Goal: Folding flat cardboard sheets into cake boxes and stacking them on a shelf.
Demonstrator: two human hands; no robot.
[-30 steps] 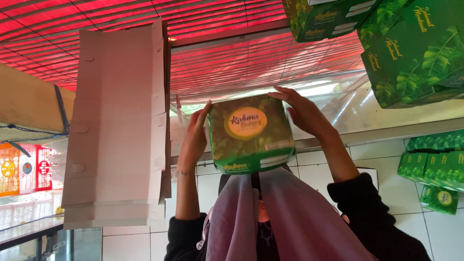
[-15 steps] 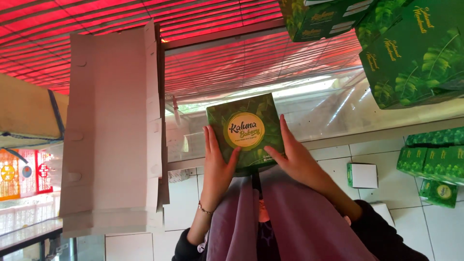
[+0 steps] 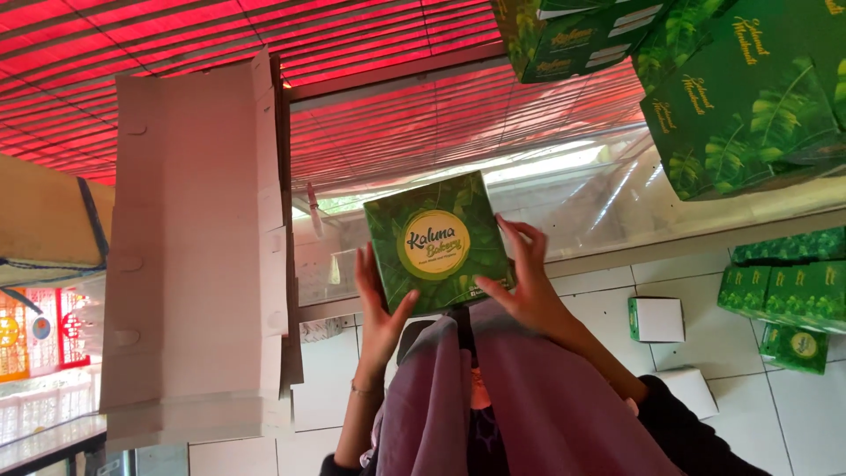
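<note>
A square green box (image 3: 438,242) with a leaf pattern and a round yellow label is held up in front of me, its labelled face towards the camera. My left hand (image 3: 381,308) grips its lower left edge, thumb on the front face. On the right side, my right hand (image 3: 529,282) holds the box with fingers spread along the edge. A mauve scarf (image 3: 529,397) hangs below the box, over my dark sleeves.
A tall stack of flat white cardboard blanks (image 3: 194,247) stands at the left. Large green leaf-print boxes (image 3: 740,97) fill the top right. Smaller green boxes (image 3: 784,282) and a white-faced box (image 3: 656,319) lie on white tiles. A red striped surface (image 3: 379,106) lies beyond.
The green box has come lower and nearer, and its labelled face now shows fully. Both hands shifted from its sides to its lower edges.
</note>
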